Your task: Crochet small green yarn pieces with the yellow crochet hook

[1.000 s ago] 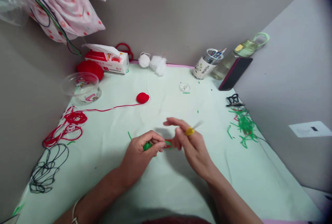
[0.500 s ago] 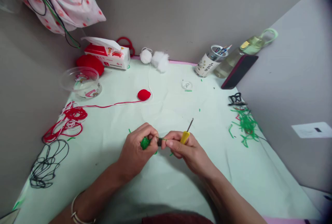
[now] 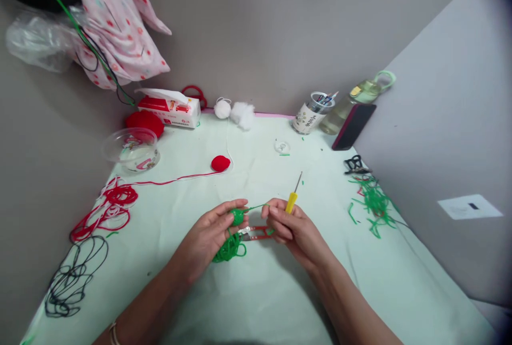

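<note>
While a pale green cloth covers the table (image 3: 400,281) from edge to edge, a pink spotted fabric (image 3: 124,25) hangs over its far left corner, with a clear plastic bag (image 3: 38,41) beside it; the left hand (image 3: 212,227) and the right hand (image 3: 294,230) work close together above the near middle of the table, apart from each other; at the far right a bottle (image 3: 347,105) leans by the wall, a dark phone (image 3: 354,127) propped in front of it; at the far left stand a tissue pack (image 3: 172,110), a large red ball (image 3: 146,122) and a clear tub (image 3: 144,159); down the left edge lie a red and white yarn tangle (image 3: 106,209) and, nearer, a loose black cord (image 3: 74,281); green scraps (image 3: 376,201) are heaped at the right edge; a pen cup (image 3: 308,118) stands just left of the bottle, and white fluff (image 3: 242,115) sits at the back edge; a green yarn bundle (image 3: 228,249) shows just below the left hand, though whether it hangs or rests on the table I cannot tell; red-handled snips (image 3: 256,233) show between the hands, partly covered by them; a small red ball (image 3: 220,163) lies beyond the hands; the right hand is closed round a yellow-handled hook (image 3: 292,202), its metal tip pointing up; the left hand pinches a small green ball (image 3: 237,216) between thumb and fingers; from that ball a thin green strand (image 3: 256,207) runs across to the right hand's fingertips.
</note>
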A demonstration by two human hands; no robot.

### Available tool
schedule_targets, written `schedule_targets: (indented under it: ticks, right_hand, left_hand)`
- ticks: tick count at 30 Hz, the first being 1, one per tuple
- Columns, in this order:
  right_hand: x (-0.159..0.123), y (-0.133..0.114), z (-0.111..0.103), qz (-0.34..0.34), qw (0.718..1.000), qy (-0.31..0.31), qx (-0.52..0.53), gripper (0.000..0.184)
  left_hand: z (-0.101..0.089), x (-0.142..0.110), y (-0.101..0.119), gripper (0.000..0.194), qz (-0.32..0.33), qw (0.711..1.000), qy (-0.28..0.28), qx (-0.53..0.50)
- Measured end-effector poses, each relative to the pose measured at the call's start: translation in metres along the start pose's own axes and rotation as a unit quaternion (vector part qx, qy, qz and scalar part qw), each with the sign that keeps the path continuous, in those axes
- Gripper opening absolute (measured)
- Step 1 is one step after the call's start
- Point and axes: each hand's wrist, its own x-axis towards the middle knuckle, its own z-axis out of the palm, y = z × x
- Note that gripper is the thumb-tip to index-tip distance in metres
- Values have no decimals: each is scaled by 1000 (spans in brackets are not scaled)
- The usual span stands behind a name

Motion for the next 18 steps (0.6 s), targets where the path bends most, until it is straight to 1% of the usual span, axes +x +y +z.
schedule_targets:
  ticks: [3,6,9,11,12,14,16,18]
  right_hand:
    - [0,0,-1,-4,1000,-1,11,29]
    - [1,0,0,-7,1000,-6,15,29]
    - [1,0,0,-11,1000,-12,12,31]
    - [1,0,0,-14,1000,-16,2,32]
    - [0,-1,-1,-16,1000,-18,-7,32]
    - [-1,-6,-4,-25,999,-18,-34,32]
    - [-2,-14,-11,-45,997,-4,-69,33]
    - [-1,-28,-23,-80,989,28,-118,35]
  left_hand:
    - [1,0,-3,40,-2,1000,25,5]
    - [2,0,-7,45,16,999,43,18]
    - [2,-1,-8,44,32,998,38,50]
    - [2,-1,-8,40,21,996,25,79]
    - [2,-2,-8,37,11,995,20,95]
    - [2,-2,-7,36,0,992,31,126]
    - [2,-3,-6,38,8,989,53,137]
    - [2,-4,-4,37,27,990,64,120]
